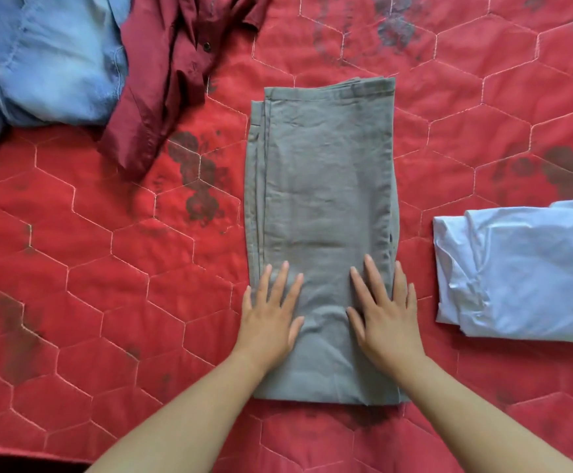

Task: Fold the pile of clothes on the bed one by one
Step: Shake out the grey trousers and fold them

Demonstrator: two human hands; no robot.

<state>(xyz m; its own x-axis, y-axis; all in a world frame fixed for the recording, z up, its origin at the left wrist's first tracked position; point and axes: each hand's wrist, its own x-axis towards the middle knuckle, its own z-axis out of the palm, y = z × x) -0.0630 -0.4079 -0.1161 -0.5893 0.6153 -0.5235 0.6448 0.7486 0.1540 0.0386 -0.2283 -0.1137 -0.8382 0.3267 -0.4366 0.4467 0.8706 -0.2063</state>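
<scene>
Grey trousers (322, 213) lay folded lengthwise at frame centre on the red quilted bed (90, 285). Left hand (271, 315) and right hand (385, 315) pressed flat, fingers spread, gripping nothing. Folded white shirt (523, 271) right; maroon shirt (172, 73) and denim shirt (42, 59) upper left.

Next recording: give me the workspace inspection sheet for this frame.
Surface: red quilted bedspread, hexagon stitching, dark floral prints.
Job's things: grey garment folded into a long strip, centre; pale blue garment folded, right; maroon shirt and denim garment unfolded, side by side, top left.
Clutter: nothing seen.
Grippers: left hand and right hand lie flat, fingers straight, on the grey garment's near end.
Cables: nothing seen.
Surroundings: dark strip beyond the bed edge, bottom left.
</scene>
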